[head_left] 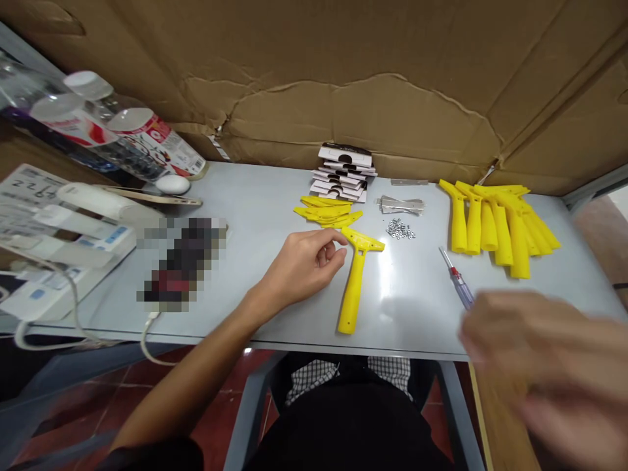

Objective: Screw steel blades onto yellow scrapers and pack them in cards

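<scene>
A yellow scraper handle (352, 288) lies on the grey table with its wide head toward the back. My left hand (307, 265) rests just left of that head, fingers loosely curled and thumb apart, index fingertip at the head's corner; nothing shows in its grasp. My right hand (544, 360) is a motion blur at the lower right, near the table's front edge, and its fingers cannot be made out. Beside it lies a screwdriver (460, 284) with a clear purple handle. Behind the scraper handle are small yellow parts (326, 212), metal blades (401, 205) and a pile of small hardware (401, 229).
Folded cards (343, 171) are stacked against the cardboard wall (363, 111). Several yellow handles (519, 243) lie at the right. At the left are a pixelated object (184, 265) with a cable, a power strip (73, 261), bottles (161, 140) and a white oval item (173, 184).
</scene>
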